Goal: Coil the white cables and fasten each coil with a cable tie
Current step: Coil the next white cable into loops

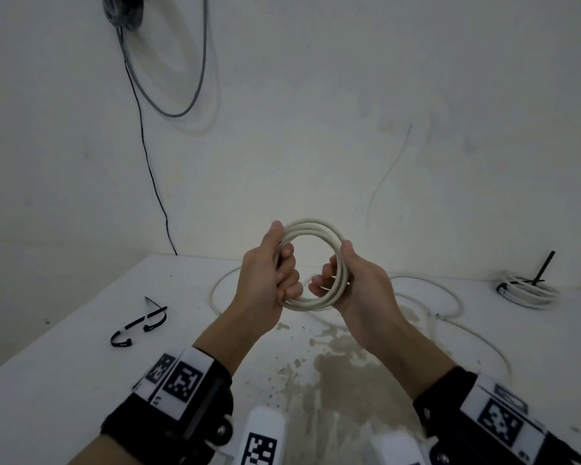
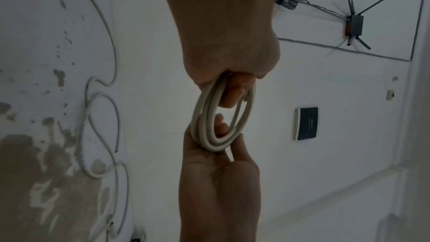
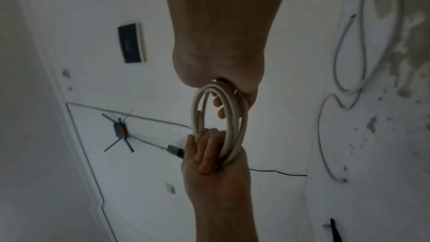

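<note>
Nearest, above the stained middle of the surface (image 1: 64, 380), both hands hold one coil (image 1: 316, 226) of white cable upright in the air. The left hand (image 1: 265, 280) has its fingers curled round the coil's left side with the thumb pressed along the top; the right hand (image 1: 356, 283) wraps its fingers round the right side, the turns lying across its palm. The turns sit close together in a neat ring, and no cable tie is on it yet.

The step in hand appears to be squaring up this coil before tying. To do it well, I judge one hand should keep all turns pinched at a single spot so none springs loose, while the other frees itself to fetch a tie. The loose end should be tucked flat against the turns first.

Just beyond the hands, loose white cable (image 1: 426, 297) lies in slack loops across the middle and right of the surface, not yet coiled. Near the left edge lie black cable ties (image 1: 138, 327), well apart from the hands, so the left hand looks better placed to reach them. At the far right edge rests a finished coil (image 1: 527, 292) with a black tie standing up from it.
</note>
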`<action>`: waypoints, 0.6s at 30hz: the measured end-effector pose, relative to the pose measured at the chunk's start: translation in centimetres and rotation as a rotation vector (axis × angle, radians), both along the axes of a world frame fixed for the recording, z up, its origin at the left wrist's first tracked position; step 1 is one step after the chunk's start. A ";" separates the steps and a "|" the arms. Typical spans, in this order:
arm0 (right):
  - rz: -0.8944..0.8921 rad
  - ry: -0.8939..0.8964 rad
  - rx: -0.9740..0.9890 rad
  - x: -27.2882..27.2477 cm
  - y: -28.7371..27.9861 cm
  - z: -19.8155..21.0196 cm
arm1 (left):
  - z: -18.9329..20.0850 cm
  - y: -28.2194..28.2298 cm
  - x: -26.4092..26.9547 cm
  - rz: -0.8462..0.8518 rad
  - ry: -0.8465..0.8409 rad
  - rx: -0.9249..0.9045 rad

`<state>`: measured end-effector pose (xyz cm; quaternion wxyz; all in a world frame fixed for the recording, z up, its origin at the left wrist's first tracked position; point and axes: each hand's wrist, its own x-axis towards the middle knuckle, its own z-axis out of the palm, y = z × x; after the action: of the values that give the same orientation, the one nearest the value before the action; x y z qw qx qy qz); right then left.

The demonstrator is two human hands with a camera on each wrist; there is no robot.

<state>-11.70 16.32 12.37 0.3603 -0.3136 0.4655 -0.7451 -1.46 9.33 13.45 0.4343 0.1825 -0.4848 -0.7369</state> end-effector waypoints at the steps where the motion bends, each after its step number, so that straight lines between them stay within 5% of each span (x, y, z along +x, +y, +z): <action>1: -0.018 0.022 0.008 -0.2 -0.1 -0.1 | -0.1 -0.1 0.1 -0.014 -0.022 -0.003; 8: -0.269 0.384 0.185 -0.1 -0.7 -0.1 | -1.7 0.4 -0.2 -0.166 -0.115 -0.045; 12: -0.210 0.231 0.212 -0.3 -0.4 0.4 | -2.2 0.3 0.4 -0.336 0.018 0.114; 18: -0.060 0.140 0.186 -0.9 -0.2 1.1 | -1.6 -0.1 0.6 -0.308 0.013 0.086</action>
<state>-12.65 16.17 13.44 0.3318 -0.3160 0.5660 -0.6853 -0.86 9.27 11.82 0.3113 0.1197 -0.4721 -0.8160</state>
